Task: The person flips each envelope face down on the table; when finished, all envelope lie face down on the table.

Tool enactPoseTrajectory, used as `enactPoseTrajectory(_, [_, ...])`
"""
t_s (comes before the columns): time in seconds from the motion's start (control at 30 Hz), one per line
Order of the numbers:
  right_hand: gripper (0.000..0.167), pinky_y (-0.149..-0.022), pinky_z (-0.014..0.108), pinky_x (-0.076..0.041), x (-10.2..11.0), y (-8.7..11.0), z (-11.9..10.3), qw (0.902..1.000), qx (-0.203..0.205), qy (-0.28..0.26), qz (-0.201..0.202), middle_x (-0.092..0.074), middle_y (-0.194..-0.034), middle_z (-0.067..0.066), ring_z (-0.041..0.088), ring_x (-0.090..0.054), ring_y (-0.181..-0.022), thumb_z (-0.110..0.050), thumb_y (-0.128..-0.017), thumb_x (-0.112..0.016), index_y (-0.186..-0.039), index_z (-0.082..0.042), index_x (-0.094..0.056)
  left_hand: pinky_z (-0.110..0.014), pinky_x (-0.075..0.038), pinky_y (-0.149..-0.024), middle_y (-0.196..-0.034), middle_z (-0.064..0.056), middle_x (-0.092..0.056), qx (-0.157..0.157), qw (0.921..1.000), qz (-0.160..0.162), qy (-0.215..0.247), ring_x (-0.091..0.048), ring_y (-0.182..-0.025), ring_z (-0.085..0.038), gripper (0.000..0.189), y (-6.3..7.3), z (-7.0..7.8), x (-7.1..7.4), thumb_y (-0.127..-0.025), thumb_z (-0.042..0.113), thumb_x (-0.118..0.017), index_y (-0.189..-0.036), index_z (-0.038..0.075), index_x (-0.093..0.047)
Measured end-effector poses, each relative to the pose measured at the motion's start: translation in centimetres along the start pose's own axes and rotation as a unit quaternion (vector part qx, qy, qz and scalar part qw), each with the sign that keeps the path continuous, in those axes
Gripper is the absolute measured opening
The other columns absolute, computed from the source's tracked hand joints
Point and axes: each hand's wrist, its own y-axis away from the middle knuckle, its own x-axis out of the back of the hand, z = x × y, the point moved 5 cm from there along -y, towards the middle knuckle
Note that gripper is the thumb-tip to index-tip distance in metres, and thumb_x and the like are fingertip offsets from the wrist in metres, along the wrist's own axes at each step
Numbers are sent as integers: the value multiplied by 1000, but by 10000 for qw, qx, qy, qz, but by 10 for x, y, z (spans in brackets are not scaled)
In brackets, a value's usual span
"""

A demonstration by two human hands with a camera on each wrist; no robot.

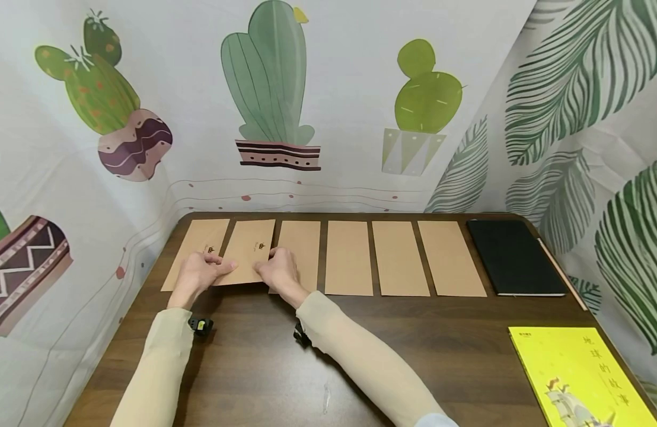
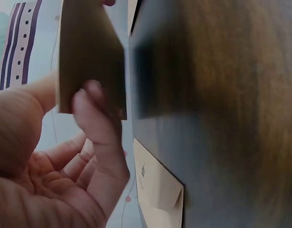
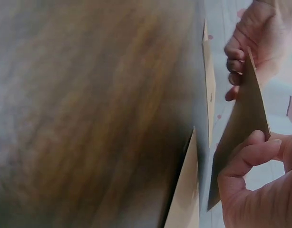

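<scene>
Both hands hold a slim brown kraft-covered notebook (image 1: 246, 249) with a small crown print, second from the left in a row. My left hand (image 1: 198, 271) pinches its lower left side, thumb on the cover. At its right edge, my right hand (image 1: 281, 270) pinches it between thumb and fingers. In the left wrist view the held notebook (image 2: 89, 52) is tilted up off the table, its shadow below. The right wrist view shows the notebook (image 3: 245, 111) between both hands. Another crown-printed notebook (image 1: 192, 243) lies at the far left, partly behind my left hand.
Several plain kraft notebooks (image 1: 348, 258) continue the row to the right on the brown wooden table (image 1: 254, 379). Beyond them lie a black notebook (image 1: 512, 258) and a thin stick (image 1: 563, 274) at the table edge. A yellow book (image 1: 568, 367) lies at the near right.
</scene>
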Motion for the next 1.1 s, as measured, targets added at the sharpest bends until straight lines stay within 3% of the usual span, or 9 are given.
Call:
enactPoseTrajectory(0.17, [28,-71,35,-57,11,8,-11,9998,29,-182,-25,-77,-102,0,15,-67,-90,-22,-84,-84,-109,-10,-78,-52,-56,-102,-147,-31,-62,-97,9993,-195,-300,-61,-130,-45,73,1,1,-5,-93,57,-80,-129,-6,-73])
enactPoseTrajectory(0.33, [16,-71,37,-57,16,11,-16,9995,130,-276,-76,-76,-94,2,18,-67,-87,-17,-87,-81,-101,-9,-77,-48,-59,-97,-141,-30,-69,-254,9978,-197,-572,-67,-126,-44,73,2,5,-9,-93,61,-78,-125,-4,-78])
enactPoseTrajectory(0.47, [8,-62,33,-51,14,8,-15,9992,236,-323,-13,-71,-82,-3,14,-63,-78,-14,-86,-78,-93,-14,-76,-35,-58,-81,-115,-22,-81,-265,9981,-227,-507,-74,-102,-32,69,1,8,-13,-93,61,-78,-119,-3,-80])
enactPoseTrajectory(0.57, [9,-61,31,-50,21,17,-23,9985,229,-495,-23,-70,-80,-3,14,-63,-76,-10,-85,-76,-93,-13,-75,-29,-54,-71,-89,-11,-81,-255,9983,-311,-432,-74,-81,-21,69,1,10,-16,-94,60,-77,-117,-5,-79])
enactPoseTrajectory(0.63, [10,-60,31,-49,26,23,-28,9981,223,-569,-36,-70,-81,-1,15,-63,-75,-7,-86,-74,-95,-11,-74,-27,-53,-68,-82,-8,-80,-257,9982,-319,-437,-72,-73,-17,68,2,12,-17,-95,59,-77,-117,-6,-79])
enactPoseTrajectory(0.77, [11,-62,30,-51,32,30,-35,9978,230,-609,-90,-70,-83,0,15,-63,-75,-6,-88,-75,-97,-9,-72,-26,-55,-69,-93,-13,-83,-477,9982,-167,-317,-76,-76,-16,62,4,20,-18,-100,53,-74,-125,-4,-76])
enactPoseTrajectory(0.97, [14,-65,27,-51,31,32,-38,9983,349,-474,32,-73,-87,0,14,-63,-79,-15,-91,-82,-100,-8,-74,-24,-65,-73,-118,-27,-80,-1622,9865,-61,212,-84,-89,-31,40,7,41,-22,-109,27,-68,-135,-3,-73])
enactPoseTrajectory(1.0, [16,-65,27,-51,23,26,-32,9982,446,-375,112,-74,-88,0,13,-63,-80,-20,-92,-83,-100,-9,-74,-27,-66,-74,-120,-28,-80,-1756,9843,-57,195,-85,-90,-32,38,7,44,-22,-110,25,-67,-135,-3,-74])
enactPoseTrajectory(1.1, [19,-59,26,-53,26,33,-39,9971,499,-572,-65,-75,-81,1,11,-68,-68,-22,-97,-81,-102,-7,-71,-35,-68,-79,-120,-28,-80,-1907,9815,-99,166,-84,-93,-34,37,10,49,-24,-111,23,-65,-135,-3,-74])
